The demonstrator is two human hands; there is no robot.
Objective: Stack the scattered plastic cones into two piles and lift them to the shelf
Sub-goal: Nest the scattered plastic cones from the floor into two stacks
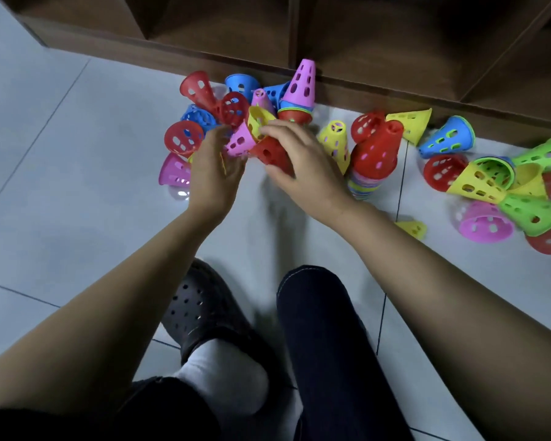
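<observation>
Crouching over a pale tiled floor (pixel 77 173), a person reached both bare arms toward perforated plastic cones lying along the foot of a dark wooden shelf (pixel 395 58). The right hand (pixel 303 160) was clasped around a red cone (pixel 269 153) lying on its side, thumb beneath it and fingers curled over the top. The left hand (pixel 215 168) sat just beside a pink cone (pixel 240 143), its fingers blurred, so I could not tell whether it gripped anything. A yellow cone (pixel 257 120) lay touching both of these.

Two piles stood upright on the floor. A pink-topped pile (pixel 299 84) stood against the shelf's bottom edge, behind the hands. A red-topped pile (pixel 377 151) stood just to the right of the right wrist, with many coloured rims showing at its base.

Red, blue and pink cones (pixel 185 138) lay tumbled to the left of the hands. More scattered cones (pixel 490 183), green, yellow, pink, red and blue, lay farther right.

Near the bottom edge of the view, a black clog (pixel 201 307) and white sock (pixel 226 377) showed.
</observation>
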